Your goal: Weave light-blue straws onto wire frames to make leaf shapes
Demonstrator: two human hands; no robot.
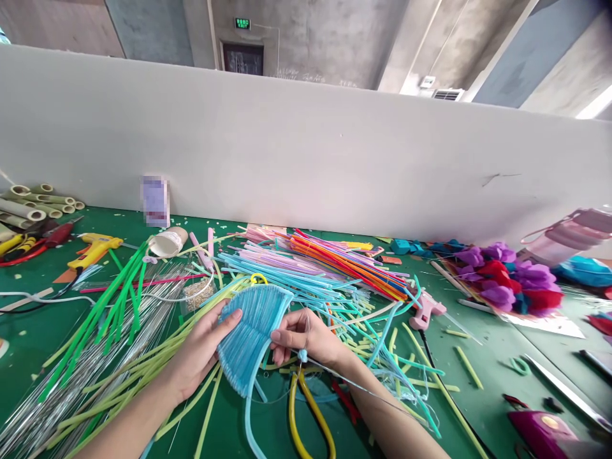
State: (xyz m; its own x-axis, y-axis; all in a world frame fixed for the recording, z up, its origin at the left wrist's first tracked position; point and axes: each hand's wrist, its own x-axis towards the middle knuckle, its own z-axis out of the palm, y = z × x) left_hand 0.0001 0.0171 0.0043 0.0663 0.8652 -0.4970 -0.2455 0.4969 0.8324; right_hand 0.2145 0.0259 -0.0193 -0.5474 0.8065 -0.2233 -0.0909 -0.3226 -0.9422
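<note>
A blue fan-shaped piece made of pipe cleaners (251,335) is held up over the table, with one loose blue stem hanging from its lower edge. My left hand (203,341) is closed on its left side, thumb across the front. The thumb and fingers of my right hand (310,335) are pinched together at the fan's right edge, on a thin wire (308,319) that loops above them. A small blue fuzzy ball (302,356) hangs just below that hand. Under it lie yellow-handled pliers (315,411), their jaws partly hidden.
Bundles of coloured pipe cleaners (349,264) cover the middle of the green table. Silver wires (129,325) and a yellow glue gun (95,250) lie left. On the right are a pink glue gun (427,309), purple and red flowers (511,277), scissors (568,392) and a pink bottle (557,239).
</note>
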